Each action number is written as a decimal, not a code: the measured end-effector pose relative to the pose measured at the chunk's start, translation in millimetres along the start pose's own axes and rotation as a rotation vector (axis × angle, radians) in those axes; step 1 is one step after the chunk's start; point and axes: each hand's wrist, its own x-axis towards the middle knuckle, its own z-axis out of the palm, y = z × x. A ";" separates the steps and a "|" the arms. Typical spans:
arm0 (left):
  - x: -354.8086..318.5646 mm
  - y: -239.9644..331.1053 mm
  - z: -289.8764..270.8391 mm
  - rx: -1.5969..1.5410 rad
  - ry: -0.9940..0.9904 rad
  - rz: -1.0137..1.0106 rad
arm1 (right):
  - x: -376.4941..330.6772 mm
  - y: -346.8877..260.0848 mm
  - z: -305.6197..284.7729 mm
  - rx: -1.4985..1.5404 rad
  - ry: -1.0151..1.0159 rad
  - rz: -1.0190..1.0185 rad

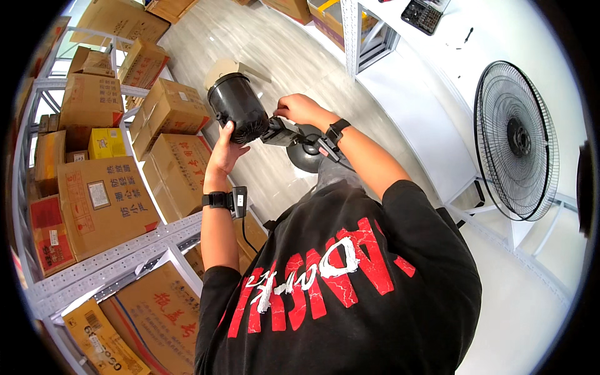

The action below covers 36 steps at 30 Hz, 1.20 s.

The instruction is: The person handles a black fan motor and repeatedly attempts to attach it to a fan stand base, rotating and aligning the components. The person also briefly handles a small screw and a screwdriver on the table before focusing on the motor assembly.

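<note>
A black fan motor housing (pixel 237 103), round like a drum, is tilted in front of me, joined to a black neck bracket (pixel 281 132). My left hand (pixel 228 153) holds the housing from its near side, thumb up along it and the other fingers partly hidden underneath. At the top of the bracket my right hand (pixel 304 110) is closed, its fingertips pinched together; whatever they grip is too small to make out. Below the bracket, a round black stand base (pixel 305 155) shows partly behind my right forearm.
A black wire fan grille (pixel 520 140) leans at the right by a white workbench (pixel 412 94). An open bit case (pixel 425 14) and a small screwdriver (pixel 469 34) lie on the white surface. Cardboard boxes (pixel 103 200) fill metal shelving on the left. A beige stool (pixel 220 67) stands beyond the housing.
</note>
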 end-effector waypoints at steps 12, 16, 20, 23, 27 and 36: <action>-3.6 1.3 5.2 0.020 0.021 0.012 | -6.0 2.0 3.9 0.083 0.142 -0.131; -5.8 5.1 6.1 0.028 0.032 0.002 | 6.4 -0.1 10.5 -0.146 -0.007 0.057; -10.6 10.5 13.2 0.036 0.047 0.019 | 24.9 -1.4 16.8 0.551 -0.288 0.798; -9.9 8.6 11.3 0.040 0.057 0.015 | 18.7 -0.8 6.1 0.059 -0.176 0.252; -15.9 14.3 19.6 0.050 0.072 0.020 | -1.1 -2.1 -6.7 -0.015 -0.037 -0.202; -16.9 15.2 17.7 0.045 0.051 0.010 | 16.4 5.8 10.1 0.497 -0.335 0.611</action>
